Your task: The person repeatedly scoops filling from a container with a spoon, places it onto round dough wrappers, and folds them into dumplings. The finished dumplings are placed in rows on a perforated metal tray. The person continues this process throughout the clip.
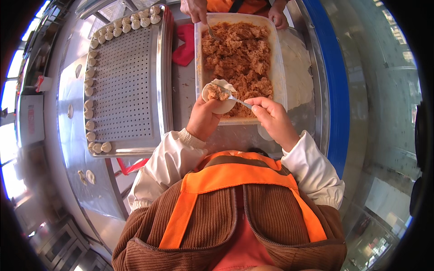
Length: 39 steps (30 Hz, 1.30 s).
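Observation:
My left hand (206,117) holds a round dough wrapper (225,107) with a lump of minced filling (216,92) on it. In my right hand (274,118) is a metal spoon (241,101), its tip pressed into that filling. Both hands are over the near end of a clear plastic tub (284,91) of reddish-brown minced filling (237,54). To the left, a perforated metal tray (123,91) bears small pleated dumplings (117,32) in rows along its far and left edges, with a few at its near left corner.
Across the tub, another person's hand (196,10) holds a utensil (213,34) in the filling; their other hand (278,17) is at the tub's far right corner. A red cloth (184,45) lies between tray and tub. Flattened dough wrappers (90,176) lie on the left metal counter.

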### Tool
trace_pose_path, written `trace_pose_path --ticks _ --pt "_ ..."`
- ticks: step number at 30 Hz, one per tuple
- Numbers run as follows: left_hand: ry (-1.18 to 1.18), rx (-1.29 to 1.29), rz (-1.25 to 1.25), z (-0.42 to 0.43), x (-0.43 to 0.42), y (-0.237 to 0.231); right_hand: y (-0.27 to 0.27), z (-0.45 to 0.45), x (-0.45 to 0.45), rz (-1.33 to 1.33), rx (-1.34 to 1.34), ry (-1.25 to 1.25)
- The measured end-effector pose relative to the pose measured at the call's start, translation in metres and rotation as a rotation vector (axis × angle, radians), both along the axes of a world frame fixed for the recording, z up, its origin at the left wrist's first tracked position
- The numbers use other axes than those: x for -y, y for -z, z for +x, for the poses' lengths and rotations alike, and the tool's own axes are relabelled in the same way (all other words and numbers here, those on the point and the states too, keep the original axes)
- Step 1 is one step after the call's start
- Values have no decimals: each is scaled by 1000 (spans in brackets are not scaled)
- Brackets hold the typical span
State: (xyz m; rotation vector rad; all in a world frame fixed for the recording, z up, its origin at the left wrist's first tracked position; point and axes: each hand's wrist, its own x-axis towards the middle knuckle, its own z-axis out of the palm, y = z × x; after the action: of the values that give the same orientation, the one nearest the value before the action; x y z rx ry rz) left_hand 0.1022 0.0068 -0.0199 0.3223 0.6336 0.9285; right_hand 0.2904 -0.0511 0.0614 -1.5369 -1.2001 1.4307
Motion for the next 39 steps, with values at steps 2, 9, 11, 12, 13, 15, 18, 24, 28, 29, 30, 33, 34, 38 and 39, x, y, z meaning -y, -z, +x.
trace_pose_path --ticks 2,9,11,12,13,15,18,24,28,29,30,33,34,38,39 --pt "10 87 -23 -1 0 -4 21 3 3 91 62 -6" --pt "-43 23 46 -4 4 6 11 -10 19 403 451 -59" --pt "-73 28 44 -10 2 6 -4 10 20 282 456 -60" --pt "-84 15 35 -13 0 8 -5 25 20 240 500 -52" --pt "-95 5 19 -17 0 9 -6 40 19 191 545 -45" --pt "-54 32 8 -19 0 13 5 62 8 204 670 -47" --pt "22 161 -32 -19 2 11 44 81 -13 331 949 -139" --pt "96 133 -44 -15 10 -9 60 67 -48 518 1204 -391" --pt "198 118 -33 -14 17 -13 37 30 -40 253 197 -95" --pt "224 105 -36 -13 18 -11 35 18 -33 126 -69 -64" --pt "235 99 -26 -11 20 -21 35 10 -29 75 -134 -74" --pt "286 18 96 -9 21 -23 34 -2 -17 79 -139 -101" --pt "261 -31 60 -6 22 -29 34 -3 -13 184 -11 -110" --pt "343 -211 191 -5 22 -20 30 -6 -8 725 335 -167" --pt "359 -264 226 -4 21 -22 28 -5 -8 861 434 -208"
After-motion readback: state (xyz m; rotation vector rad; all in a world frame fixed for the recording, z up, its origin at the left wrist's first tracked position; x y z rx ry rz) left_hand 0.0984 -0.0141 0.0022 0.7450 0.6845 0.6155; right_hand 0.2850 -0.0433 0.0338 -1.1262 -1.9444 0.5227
